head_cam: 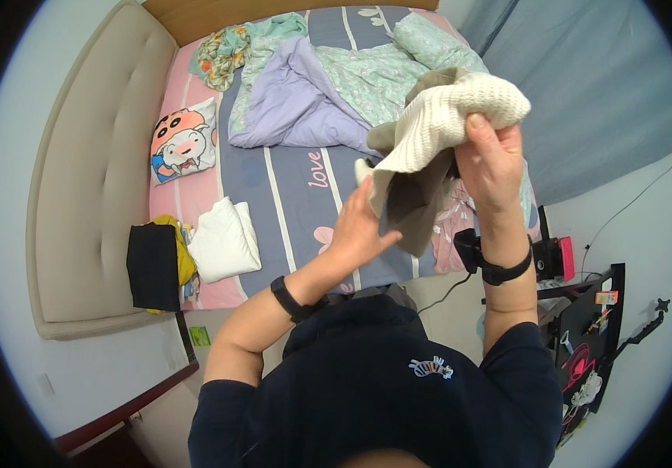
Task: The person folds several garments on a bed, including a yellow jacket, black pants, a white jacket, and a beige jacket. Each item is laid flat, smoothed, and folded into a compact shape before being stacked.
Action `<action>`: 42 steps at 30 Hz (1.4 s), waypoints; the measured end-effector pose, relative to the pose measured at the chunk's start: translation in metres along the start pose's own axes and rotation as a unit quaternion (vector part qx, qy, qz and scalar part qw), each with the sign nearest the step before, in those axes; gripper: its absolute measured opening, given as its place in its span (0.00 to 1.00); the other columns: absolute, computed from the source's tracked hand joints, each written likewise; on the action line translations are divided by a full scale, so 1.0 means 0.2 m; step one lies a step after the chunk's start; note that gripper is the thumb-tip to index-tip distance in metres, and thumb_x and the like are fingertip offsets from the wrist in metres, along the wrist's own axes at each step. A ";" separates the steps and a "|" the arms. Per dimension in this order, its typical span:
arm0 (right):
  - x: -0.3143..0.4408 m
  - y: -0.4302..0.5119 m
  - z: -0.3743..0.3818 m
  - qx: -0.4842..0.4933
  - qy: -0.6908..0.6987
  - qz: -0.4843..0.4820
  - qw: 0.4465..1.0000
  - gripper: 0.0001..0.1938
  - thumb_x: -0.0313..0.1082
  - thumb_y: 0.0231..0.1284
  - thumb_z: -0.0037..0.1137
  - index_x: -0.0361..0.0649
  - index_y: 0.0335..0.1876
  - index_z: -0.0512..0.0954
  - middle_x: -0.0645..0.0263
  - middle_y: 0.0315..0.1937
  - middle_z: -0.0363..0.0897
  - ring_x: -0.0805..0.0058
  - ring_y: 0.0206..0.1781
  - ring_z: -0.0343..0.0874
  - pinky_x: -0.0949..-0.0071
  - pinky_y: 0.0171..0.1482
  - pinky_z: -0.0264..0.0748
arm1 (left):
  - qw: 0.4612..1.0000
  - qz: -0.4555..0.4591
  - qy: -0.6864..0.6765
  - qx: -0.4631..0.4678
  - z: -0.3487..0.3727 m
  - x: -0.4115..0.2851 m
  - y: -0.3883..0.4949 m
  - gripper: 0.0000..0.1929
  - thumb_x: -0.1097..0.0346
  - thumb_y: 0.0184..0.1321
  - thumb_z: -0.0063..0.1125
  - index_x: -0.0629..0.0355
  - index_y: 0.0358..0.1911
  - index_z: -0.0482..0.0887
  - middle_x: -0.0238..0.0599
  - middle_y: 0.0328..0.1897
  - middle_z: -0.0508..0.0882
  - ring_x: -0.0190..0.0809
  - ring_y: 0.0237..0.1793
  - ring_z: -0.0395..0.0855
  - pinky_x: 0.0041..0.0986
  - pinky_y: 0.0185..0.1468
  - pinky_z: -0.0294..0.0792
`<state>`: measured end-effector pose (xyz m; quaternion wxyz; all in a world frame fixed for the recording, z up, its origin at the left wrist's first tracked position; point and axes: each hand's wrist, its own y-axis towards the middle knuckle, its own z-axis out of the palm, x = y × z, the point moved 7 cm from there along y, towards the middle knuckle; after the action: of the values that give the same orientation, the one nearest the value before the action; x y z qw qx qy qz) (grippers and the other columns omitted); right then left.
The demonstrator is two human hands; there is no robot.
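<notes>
My right hand (491,158) pinches a cream ribbed-knit garment (435,126) near one end, thumb on top, and holds it up above the bed. Olive-grey fabric (415,216) hangs beneath the knit and also shows behind it; whether the two are one piece I cannot tell. At the garment's lower left edge is my left hand (359,228), its fingertips against the cream edge and its thumb spread away. Below them lies the bed (298,193), covered with a grey and pink striped sheet.
A lilac and green quilt (295,105) lies rumpled across the bed. Left are a cartoon pillow (187,140), a folded white cloth (225,240) and a stack of folded clothes (154,266). Pink patterned fabric (450,234) lies under the garment. A cluttered black desk (585,339) stands right.
</notes>
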<state>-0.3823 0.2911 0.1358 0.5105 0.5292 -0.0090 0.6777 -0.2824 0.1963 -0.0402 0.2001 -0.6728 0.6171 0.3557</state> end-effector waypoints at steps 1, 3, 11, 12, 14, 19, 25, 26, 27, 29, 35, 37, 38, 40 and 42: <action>0.02 -0.01 0.04 0.007 0.002 -0.003 1.000 0.13 0.24 0.63 0.46 0.38 0.52 0.70 0.64 0.48 0.74 0.74 0.51 0.73 0.71 0.56 0.68 | 1.000 0.021 0.005 -0.018 -0.03 0.04 -0.01 0.34 0.65 0.43 0.68 0.68 0.56 0.66 0.55 0.60 0.66 0.55 0.60 0.65 0.40 0.63 0.58; 0.07 -0.04 0.08 -0.002 -0.008 -0.024 1.000 0.13 0.24 0.63 0.46 0.38 0.53 0.70 0.63 0.48 0.74 0.73 0.51 0.73 0.70 0.56 0.68 | 0.997 0.044 0.041 -0.048 -0.14 0.18 -0.04 0.24 0.72 0.46 0.64 0.65 0.49 0.73 0.51 0.55 0.72 0.55 0.57 0.69 0.40 0.59 0.62; 0.06 -0.22 0.10 -0.083 -0.051 -0.009 0.995 0.13 0.28 0.63 0.43 0.34 0.52 0.69 0.59 0.48 0.75 0.70 0.51 0.74 0.69 0.57 0.66 | 0.909 -0.181 -0.364 -0.092 -0.72 0.57 -0.25 0.12 0.70 0.64 0.41 0.67 0.45 0.77 0.40 0.38 0.82 0.35 0.40 0.78 0.27 0.45 0.70; 0.08 -0.26 0.09 -0.099 -0.072 -0.010 0.992 0.14 0.28 0.62 0.43 0.33 0.52 0.69 0.59 0.48 0.75 0.70 0.51 0.74 0.70 0.57 0.66 | 0.878 -0.188 -0.436 -0.059 -0.75 0.54 -0.30 0.14 0.67 0.65 0.41 0.68 0.46 0.78 0.39 0.40 0.82 0.34 0.38 0.79 0.26 0.43 0.71; 0.13 -0.34 0.07 -0.133 -0.095 -0.018 0.986 0.15 0.27 0.60 0.43 0.30 0.51 0.69 0.57 0.46 0.75 0.69 0.50 0.74 0.71 0.56 0.66 | 0.769 -0.203 -0.606 -0.007 -0.79 0.46 -0.45 0.15 0.65 0.65 0.43 0.69 0.44 0.78 0.43 0.41 0.82 0.36 0.36 0.81 0.26 0.41 0.73; 0.20 -0.59 -0.02 -0.180 -0.206 0.110 0.956 0.15 0.31 0.62 0.43 0.27 0.48 0.71 0.54 0.43 0.77 0.72 0.44 0.77 0.74 0.51 0.70 | 0.602 -0.277 -0.742 0.098 -0.79 0.36 -0.84 0.22 0.66 0.61 0.43 0.72 0.56 0.67 0.56 0.52 0.76 0.48 0.51 0.78 0.38 0.55 0.71; 0.06 -0.70 -0.19 -0.148 -0.535 0.076 0.828 0.10 0.30 0.62 0.44 0.28 0.38 0.73 0.64 0.43 0.71 0.78 0.44 0.68 0.80 0.51 0.63 | 0.479 -0.397 -0.779 0.076 -0.54 0.37 -1.02 0.25 0.64 0.61 0.46 0.75 0.57 0.64 0.59 0.54 0.74 0.51 0.48 0.79 0.38 0.51 0.74; 0.00 -0.71 -0.22 -0.132 -0.528 0.095 0.834 0.11 0.31 0.63 0.43 0.29 0.37 0.73 0.65 0.40 0.71 0.78 0.42 0.69 0.80 0.49 0.64 | 0.494 -0.394 -0.769 0.099 -0.55 0.38 -0.99 0.24 0.64 0.61 0.46 0.74 0.57 0.65 0.57 0.52 0.75 0.49 0.46 0.81 0.34 0.47 0.76; -0.06 -0.71 -0.25 -0.118 -0.510 0.115 0.844 0.12 0.32 0.64 0.42 0.29 0.36 0.73 0.65 0.36 0.72 0.78 0.39 0.70 0.81 0.47 0.64 | 0.507 -0.392 -0.758 0.120 -0.57 0.39 -0.96 0.23 0.64 0.62 0.45 0.72 0.57 0.66 0.54 0.51 0.77 0.47 0.43 0.82 0.31 0.43 0.78; -0.20 -0.71 -0.37 -0.107 -0.485 0.237 0.835 0.12 0.33 0.64 0.42 0.31 0.34 0.74 0.66 0.32 0.73 0.77 0.36 0.71 0.81 0.43 0.66 | 0.527 -0.451 -0.715 0.093 -0.57 0.46 -0.91 0.23 0.61 0.62 0.46 0.72 0.55 0.68 0.54 0.47 0.79 0.44 0.39 0.83 0.28 0.37 0.79; -0.74 -0.77 -0.54 -0.201 -0.056 0.522 0.827 0.11 0.33 0.64 0.41 0.35 0.35 0.75 0.61 0.30 0.78 0.74 0.32 0.78 0.72 0.36 0.76 | 0.544 -0.491 -0.671 0.115 -0.41 0.69 -0.82 0.20 0.62 0.63 0.45 0.70 0.53 0.71 0.50 0.44 0.81 0.42 0.41 0.83 0.30 0.44 0.76; -0.82 -0.77 -0.47 -0.203 0.084 0.553 0.804 0.12 0.34 0.64 0.42 0.34 0.38 0.75 0.58 0.32 0.79 0.71 0.33 0.80 0.69 0.37 0.79 | 0.545 -0.543 -0.630 0.107 -0.31 0.86 -0.80 0.19 0.62 0.63 0.45 0.67 0.54 0.72 0.46 0.47 0.81 0.42 0.43 0.81 0.31 0.50 0.73; -0.84 -0.77 -0.41 -0.198 0.142 0.560 0.792 0.12 0.34 0.64 0.42 0.33 0.39 0.75 0.56 0.33 0.80 0.69 0.34 0.80 0.68 0.38 0.80 | 0.582 -0.500 -0.631 0.115 -0.28 0.92 -0.76 0.19 0.62 0.64 0.44 0.68 0.53 0.72 0.46 0.47 0.81 0.41 0.43 0.81 0.29 0.50 0.73; -0.84 -0.75 -0.27 -0.167 0.248 0.564 0.770 0.13 0.36 0.64 0.44 0.32 0.40 0.75 0.54 0.35 0.81 0.66 0.37 0.82 0.67 0.40 0.81 | 0.654 -0.474 -0.583 0.087 -0.24 1.07 -0.74 0.18 0.63 0.65 0.43 0.69 0.53 0.72 0.45 0.47 0.81 0.39 0.44 0.81 0.27 0.49 0.73; -0.84 -0.72 -0.20 -0.180 0.233 0.581 0.759 0.13 0.36 0.64 0.45 0.32 0.41 0.75 0.55 0.35 0.81 0.66 0.36 0.82 0.67 0.40 0.81 | 0.707 -0.435 -0.548 0.102 -0.21 1.14 -0.69 0.19 0.59 0.66 0.44 0.68 0.53 0.72 0.44 0.47 0.80 0.38 0.44 0.79 0.26 0.50 0.72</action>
<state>-0.3230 0.2672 -0.0806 0.0907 0.1467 -0.3178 0.9323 -0.1415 0.0314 -0.2008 0.7031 -0.5284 0.0706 0.4706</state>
